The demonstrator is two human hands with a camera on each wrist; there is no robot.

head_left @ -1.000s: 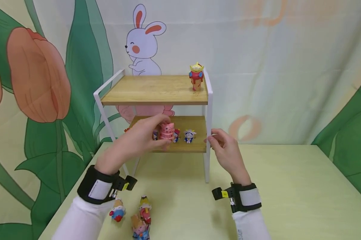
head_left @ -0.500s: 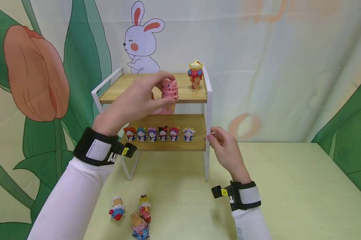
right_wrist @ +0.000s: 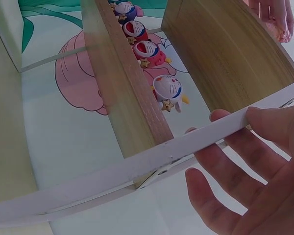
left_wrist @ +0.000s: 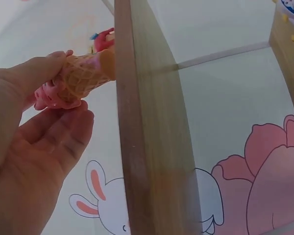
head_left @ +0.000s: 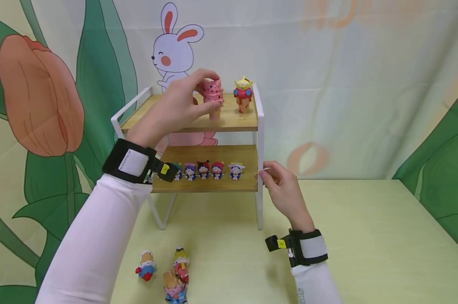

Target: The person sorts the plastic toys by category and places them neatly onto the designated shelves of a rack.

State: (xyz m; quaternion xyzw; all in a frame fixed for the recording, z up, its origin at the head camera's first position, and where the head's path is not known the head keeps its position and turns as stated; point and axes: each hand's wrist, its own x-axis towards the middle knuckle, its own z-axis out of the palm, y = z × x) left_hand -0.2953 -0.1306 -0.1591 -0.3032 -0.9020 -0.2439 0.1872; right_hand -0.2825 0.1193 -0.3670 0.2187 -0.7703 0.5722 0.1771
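With thumb and fingers, my left hand (head_left: 173, 105) pinches a pink ice-cream-cone figurine (head_left: 213, 93) over the front part of the top wooden shelf (head_left: 229, 123). In the left wrist view the waffle cone (left_wrist: 83, 76) points toward the board's edge; whether its base touches the board I cannot tell. To its right stands a red and yellow ice-cream-cone figurine (head_left: 243, 95), apart from it. My right hand (head_left: 284, 190) grips the white front-right post (head_left: 260, 169) of the rack, thumb on one side and fingertips behind, as the right wrist view shows.
A row of small blue-and-white figures (head_left: 203, 169) stands on the lower shelf (head_left: 210, 185), its left end hidden by my left wrist camera. On the green table lie a blue-and-red figurine (head_left: 146, 267), a yellow-topped one (head_left: 181, 264) and a blue-and-pink one (head_left: 174, 288).
My left hand has lifted the pink figurine from in front of the lower shelf up to over the top shelf. My right hand stays on the post.
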